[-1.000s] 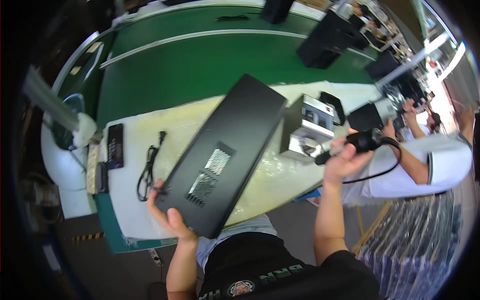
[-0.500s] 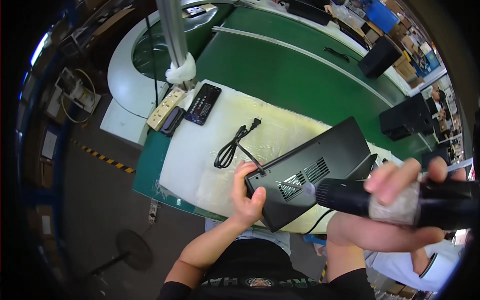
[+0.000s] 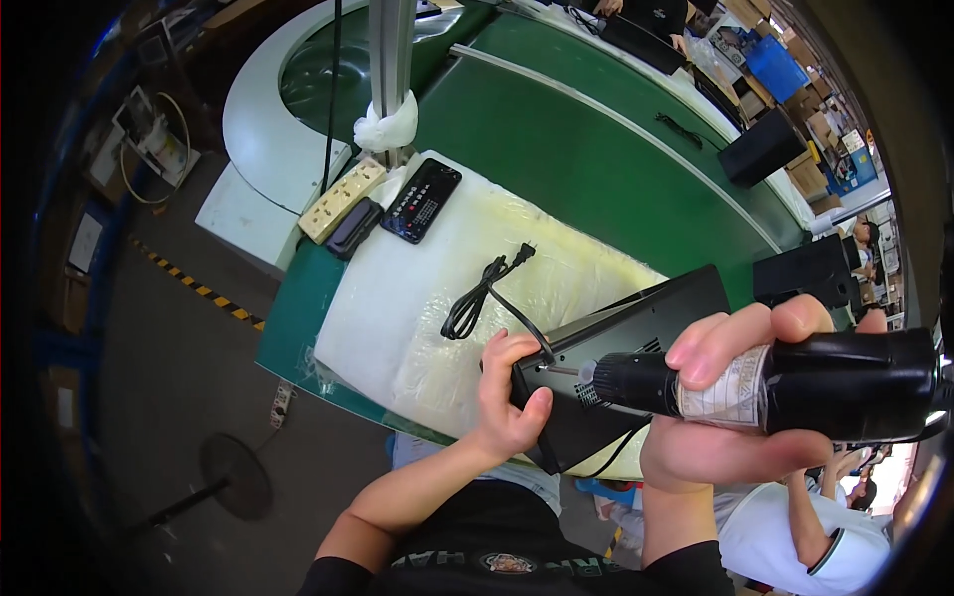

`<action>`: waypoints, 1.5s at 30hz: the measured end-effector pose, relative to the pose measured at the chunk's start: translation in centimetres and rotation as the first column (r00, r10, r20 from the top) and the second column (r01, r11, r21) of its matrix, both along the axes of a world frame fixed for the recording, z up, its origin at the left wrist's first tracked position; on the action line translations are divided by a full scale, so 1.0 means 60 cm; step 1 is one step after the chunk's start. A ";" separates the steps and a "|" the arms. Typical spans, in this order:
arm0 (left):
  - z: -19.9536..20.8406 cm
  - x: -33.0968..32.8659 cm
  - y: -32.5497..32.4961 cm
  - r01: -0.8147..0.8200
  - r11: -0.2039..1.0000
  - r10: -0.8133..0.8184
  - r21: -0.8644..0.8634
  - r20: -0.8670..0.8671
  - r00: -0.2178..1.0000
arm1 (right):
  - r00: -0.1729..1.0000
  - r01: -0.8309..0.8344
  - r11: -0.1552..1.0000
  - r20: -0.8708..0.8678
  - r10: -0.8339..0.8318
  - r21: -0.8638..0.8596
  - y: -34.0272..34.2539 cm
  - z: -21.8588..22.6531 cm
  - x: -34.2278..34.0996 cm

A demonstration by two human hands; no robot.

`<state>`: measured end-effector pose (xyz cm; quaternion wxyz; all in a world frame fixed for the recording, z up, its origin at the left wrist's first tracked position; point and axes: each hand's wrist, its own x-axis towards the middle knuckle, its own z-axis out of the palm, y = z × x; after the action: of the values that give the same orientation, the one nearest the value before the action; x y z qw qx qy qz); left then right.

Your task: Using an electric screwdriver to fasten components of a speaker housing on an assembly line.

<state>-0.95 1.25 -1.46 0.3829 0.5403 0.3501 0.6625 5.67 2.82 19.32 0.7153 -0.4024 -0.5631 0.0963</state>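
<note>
My left hand [image 3: 512,397] grips the near left end of a black case [image 3: 681,306] with vent slots, the thumb on its face and the fingers round its edge. The case is tilted over a padded white mat. A black power cord [image 3: 467,310] runs from that end and lies coiled on the mat, its plug pointing away. My right hand [image 3: 740,377] is wrapped round a black electric screwdriver [image 3: 845,382] with a taped band. Its long bit points left, with the tip at the case's end close to my left fingers; I cannot tell if it touches a screw.
A phone-like black device [image 3: 421,201], a dark purple-grey block [image 3: 354,228] and a cream power strip [image 3: 341,201] lie at the mat's far left by a metal post [image 3: 391,60]. Beyond runs a green conveyor [image 3: 556,129] with black boxes [image 3: 760,147]. Another person [image 3: 785,531] is at right.
The screwdriver has moved left, bringing its bit from over the vents to the case's left end. The case has tilted, showing less of its vented face. The whole view has shifted slightly.
</note>
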 end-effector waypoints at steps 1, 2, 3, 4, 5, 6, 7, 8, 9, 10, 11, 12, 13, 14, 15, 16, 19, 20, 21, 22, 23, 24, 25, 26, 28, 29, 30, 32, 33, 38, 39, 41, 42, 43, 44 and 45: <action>0.000 0.000 0.000 0.002 1.000 -0.002 0.000 -0.004 1.000 | 1.000 0.017 1.000 0.003 -0.017 0.005 0.002 0.000 -0.002; 0.000 -0.001 0.001 -0.006 1.000 0.006 -0.003 0.000 1.000 | 1.000 0.009 1.000 0.007 -0.009 0.003 0.004 0.000 -0.003; 0.001 0.001 0.002 0.002 1.000 -0.002 0.001 0.003 1.000 | 1.000 -0.006 1.000 0.004 0.006 0.023 0.005 -0.001 -0.003; 0.002 0.002 0.002 0.009 1.000 -0.009 0.005 0.006 1.000 | 1.000 -0.020 0.999 0.001 0.020 0.043 0.006 -0.002 -0.003; 0.003 0.003 0.003 0.007 1.000 -0.007 0.001 0.011 1.000 | 0.999 -0.035 0.997 -0.002 0.035 0.063 0.007 -0.002 -0.002; 0.003 0.001 0.003 0.011 1.000 -0.011 0.003 0.008 1.000 | 0.999 -0.052 0.995 -0.008 0.053 0.082 0.008 -0.005 -0.003; 0.003 0.000 0.003 0.016 1.000 -0.016 0.004 0.005 1.000 | 0.997 -0.069 0.993 -0.013 0.070 0.101 0.009 -0.007 -0.003; 0.003 -0.001 0.002 0.012 1.000 -0.012 0.000 0.008 1.000 | 0.996 -0.084 0.989 -0.018 0.087 0.120 0.010 -0.010 -0.003; 0.003 -0.002 0.003 0.012 1.000 -0.012 0.004 0.005 1.000 | 0.994 -0.101 0.985 -0.023 0.105 0.139 0.012 -0.012 -0.003; 0.002 -0.003 0.003 0.013 1.000 -0.013 0.008 0.002 1.000 | 0.992 -0.117 0.980 -0.028 0.123 0.159 0.014 -0.014 -0.003; 0.001 -0.003 0.003 0.008 1.000 -0.008 0.004 0.004 1.000 | 0.990 -0.132 0.975 -0.033 0.140 0.178 0.015 -0.016 -0.003; 0.001 -0.002 0.004 0.011 1.000 -0.011 0.007 0.006 1.000 | 0.988 -0.140 0.970 -0.036 0.150 0.199 0.016 -0.017 -0.002; 0.002 -0.001 0.005 0.014 1.000 -0.014 0.011 0.007 1.000 | 0.986 -0.148 0.964 -0.039 0.160 0.220 0.017 -0.017 -0.001; 0.003 0.000 0.006 0.017 1.000 -0.017 0.009 0.011 1.000 | 0.987 -0.146 0.965 -0.035 0.157 0.218 0.017 -0.016 -0.003; 0.003 -0.001 0.006 0.013 1.000 -0.013 0.013 0.006 1.000 | 0.992 -0.107 0.970 -0.048 0.120 0.216 0.018 -0.014 -0.010; 0.002 -0.002 0.006 0.010 1.000 -0.010 0.016 0.001 1.000 | 0.995 -0.068 0.975 -0.060 0.083 0.213 0.019 -0.014 -0.013; 0.003 0.000 0.008 0.005 1.000 -0.005 0.023 0.004 1.000 | 0.995 -0.041 0.958 -0.078 0.066 0.285 0.028 -0.014 -0.009; 0.005 0.001 0.008 0.007 1.000 -0.008 0.021 0.008 1.000 | 0.995 -0.040 0.958 -0.074 0.064 0.283 0.027 -0.015 -0.009; 0.005 -0.001 0.007 0.006 1.000 -0.006 0.022 -0.003 1.000 | 0.997 -0.046 0.974 -0.054 0.059 0.223 0.026 -0.018 -0.013; 0.006 -0.003 0.007 0.004 1.000 -0.004 0.022 -0.015 1.000 | 0.998 -0.050 0.985 -0.033 0.056 0.163 0.023 -0.022 -0.016; 0.005 -0.004 0.007 0.001 1.000 -0.001 0.019 -0.013 1.000 | 0.994 -0.104 0.992 0.042 0.101 0.067 0.020 -0.027 -0.009; 0.007 -0.004 0.007 -0.001 1.000 0.001 0.016 -0.009 1.000 | 0.993 -0.115 0.988 0.014 0.115 0.101 0.021 -0.031 -0.011; 0.007 -0.004 0.006 -0.004 1.000 0.004 0.012 -0.005 1.000 | 0.991 -0.126 0.983 -0.014 0.129 0.135 0.023 -0.033 -0.013; 0.008 -0.004 0.004 -0.004 1.000 0.004 0.010 -0.002 1.000 | 0.992 -0.127 0.983 -0.011 0.130 0.133 0.022 -0.034 -0.013; 0.011 -0.005 0.006 -0.003 1.000 0.003 0.008 -0.015 1.000 | 0.990 -0.140 0.986 -0.005 0.141 0.091 0.023 -0.033 -0.012; 0.012 -0.004 0.007 -0.005 1.000 0.005 0.010 -0.013 1.000 | 0.989 -0.147 0.987 -0.002 0.147 0.070 0.021 -0.033 -0.011; 0.011 -0.005 0.005 -0.006 1.000 0.006 0.005 -0.015 1.000 | 0.988 -0.154 0.987 -0.001 0.155 0.048 0.021 -0.033 -0.012; 0.010 -0.007 0.005 -0.009 1.000 0.009 0.002 -0.017 1.000 | 0.986 -0.169 0.986 0.001 0.169 0.005 0.019 -0.034 -0.015; 0.011 -0.006 0.005 -0.009 1.000 0.009 0.002 -0.012 1.000 | 0.985 -0.171 0.985 0.004 0.171 -0.016 0.018 -0.031 -0.015; 0.007 -0.006 0.001 -0.018 1.000 0.019 0.019 -0.036 0.999 | 0.982 -0.187 0.977 -0.002 0.188 -0.106 0.012 -0.028 -0.016; 0.002 -0.003 -0.002 0.020 0.999 -0.019 -0.026 0.018 1.000 | 0.983 -0.185 0.975 -0.007 0.185 -0.120 0.012 -0.027 -0.016; -0.003 -0.005 -0.010 0.064 0.996 -0.060 -0.063 0.063 0.996 | 0.983 -0.185 0.971 -0.020 0.184 -0.148 0.014 -0.027 -0.018; -0.002 -0.008 -0.008 0.121 0.990 -0.117 -0.071 0.058 0.991 | 0.966 -0.254 0.959 0.010 0.258 -0.129 0.025 -0.027 0.001; -0.002 -0.013 -0.005 0.177 0.981 -0.173 -0.081 0.051 0.984 | 0.969 -0.243 0.963 0.007 0.245 -0.113 0.023 -0.020 0.013; -0.009 -0.027 -0.001 0.262 0.963 -0.264 -0.071 -0.029 0.964 | 0.973 -0.226 0.974 -0.035 0.227 0.031 0.019 -0.012 0.022; -0.011 -0.044 0.002 0.255 0.965 -0.258 -0.068 -0.048 0.965 | 0.969 -0.214 0.962 -0.090 0.231 0.171 0.017 -0.010 0.032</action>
<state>-3.61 1.36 -2.13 0.4718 0.5875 0.3081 0.5807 7.57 3.85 18.74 0.7596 -0.2720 -0.5708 0.1525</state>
